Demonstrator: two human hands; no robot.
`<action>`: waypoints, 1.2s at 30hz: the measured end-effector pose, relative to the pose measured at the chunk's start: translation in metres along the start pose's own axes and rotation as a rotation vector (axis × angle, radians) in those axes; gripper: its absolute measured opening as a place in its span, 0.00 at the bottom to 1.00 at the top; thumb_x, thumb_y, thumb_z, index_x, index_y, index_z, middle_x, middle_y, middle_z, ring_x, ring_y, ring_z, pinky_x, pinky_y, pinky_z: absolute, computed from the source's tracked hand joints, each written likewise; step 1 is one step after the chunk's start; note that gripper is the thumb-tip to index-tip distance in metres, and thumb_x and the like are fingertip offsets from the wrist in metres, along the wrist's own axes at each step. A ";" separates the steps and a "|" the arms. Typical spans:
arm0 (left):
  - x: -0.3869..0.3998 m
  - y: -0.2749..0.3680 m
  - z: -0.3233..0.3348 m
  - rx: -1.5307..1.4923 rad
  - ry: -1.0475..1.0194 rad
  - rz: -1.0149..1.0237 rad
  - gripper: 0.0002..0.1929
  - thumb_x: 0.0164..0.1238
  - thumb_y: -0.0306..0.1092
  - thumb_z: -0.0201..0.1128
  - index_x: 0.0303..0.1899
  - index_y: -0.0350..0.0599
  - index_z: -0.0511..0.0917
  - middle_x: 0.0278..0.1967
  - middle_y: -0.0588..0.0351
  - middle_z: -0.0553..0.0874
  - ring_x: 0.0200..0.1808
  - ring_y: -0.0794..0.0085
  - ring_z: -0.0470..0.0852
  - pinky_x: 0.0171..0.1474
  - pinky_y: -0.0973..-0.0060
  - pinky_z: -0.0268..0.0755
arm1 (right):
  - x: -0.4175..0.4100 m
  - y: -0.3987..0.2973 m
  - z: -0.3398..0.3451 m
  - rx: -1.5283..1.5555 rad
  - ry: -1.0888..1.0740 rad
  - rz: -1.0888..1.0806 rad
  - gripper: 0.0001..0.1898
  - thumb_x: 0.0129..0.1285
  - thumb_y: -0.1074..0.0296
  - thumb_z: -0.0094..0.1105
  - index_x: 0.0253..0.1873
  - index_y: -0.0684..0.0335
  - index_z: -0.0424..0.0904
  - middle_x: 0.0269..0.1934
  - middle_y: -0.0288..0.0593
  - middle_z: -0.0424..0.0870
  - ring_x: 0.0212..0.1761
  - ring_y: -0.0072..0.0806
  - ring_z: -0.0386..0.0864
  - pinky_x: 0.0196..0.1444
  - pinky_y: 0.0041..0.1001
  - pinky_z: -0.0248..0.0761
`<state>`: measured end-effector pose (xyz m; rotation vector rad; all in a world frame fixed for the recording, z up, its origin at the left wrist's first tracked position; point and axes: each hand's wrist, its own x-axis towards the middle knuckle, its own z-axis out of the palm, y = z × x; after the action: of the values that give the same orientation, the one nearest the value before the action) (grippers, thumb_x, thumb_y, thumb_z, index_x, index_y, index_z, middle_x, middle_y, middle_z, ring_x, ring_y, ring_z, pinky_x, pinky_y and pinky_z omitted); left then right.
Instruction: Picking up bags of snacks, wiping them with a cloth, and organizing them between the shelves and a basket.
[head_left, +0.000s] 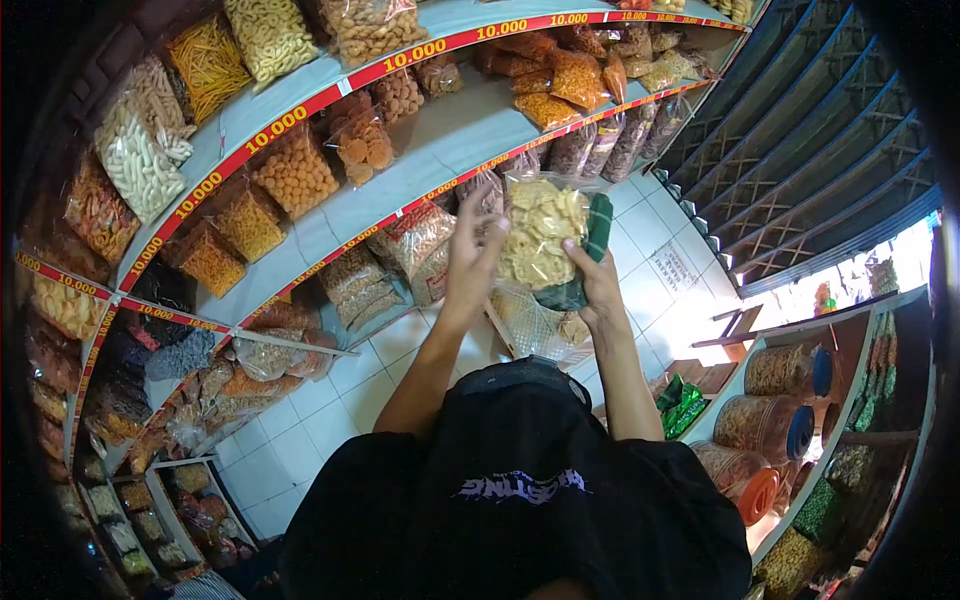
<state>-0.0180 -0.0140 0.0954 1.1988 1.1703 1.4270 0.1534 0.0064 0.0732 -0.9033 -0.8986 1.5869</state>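
My right hand (596, 281) grips a clear plastic bag of pale yellow crackers (544, 232), its thumb on the bag's front. A dark green checked cloth (598, 225) is bunched behind the bag in the same hand, showing at its right side and below. Just left of the bag, my left hand (476, 255) is raised, slightly blurred, with fingers apart and nothing seen in it. Both hands are in front of the lower shelves, above a white lattice basket (536, 322) that holds a few pale pieces.
Shelves with a red price strip (277, 126) curve across the left and top, bearing bagged snacks such as round orange balls (296, 169). Lidded plastic jars (761, 427) stand on a rack at the right. A folding metal gate (795, 142) is at upper right, over white floor tiles (637, 225).
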 end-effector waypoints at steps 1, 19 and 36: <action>0.006 -0.006 0.000 -0.074 0.117 0.025 0.26 0.71 0.47 0.49 0.65 0.46 0.62 0.62 0.53 0.70 0.61 0.65 0.70 0.60 0.71 0.59 | -0.001 0.001 -0.006 0.084 0.006 0.037 0.23 0.60 0.71 0.61 0.59 0.69 0.67 0.50 0.45 0.78 0.48 0.30 0.78 0.51 0.30 0.73; 0.025 -0.074 0.006 -1.288 -0.209 -0.268 0.29 0.69 0.53 0.47 0.62 0.40 0.65 0.56 0.41 0.75 0.55 0.54 0.77 0.58 0.57 0.71 | -0.031 0.006 0.024 -1.107 0.130 -0.684 0.25 0.59 0.66 0.56 0.63 0.59 0.67 0.61 0.55 0.68 0.62 0.50 0.66 0.63 0.40 0.60; 0.007 -0.042 0.021 -0.645 -0.165 -0.170 0.29 0.74 0.53 0.41 0.67 0.42 0.58 0.63 0.48 0.69 0.61 0.60 0.72 0.64 0.64 0.65 | -0.023 -0.008 0.057 -1.374 0.029 -0.857 0.26 0.54 0.62 0.60 0.60 0.48 0.71 0.65 0.48 0.62 0.69 0.58 0.53 0.66 0.57 0.46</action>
<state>0.0043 0.0012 0.0564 0.7245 0.6030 1.3929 0.1096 -0.0208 0.1075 -1.1387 -2.0452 0.0517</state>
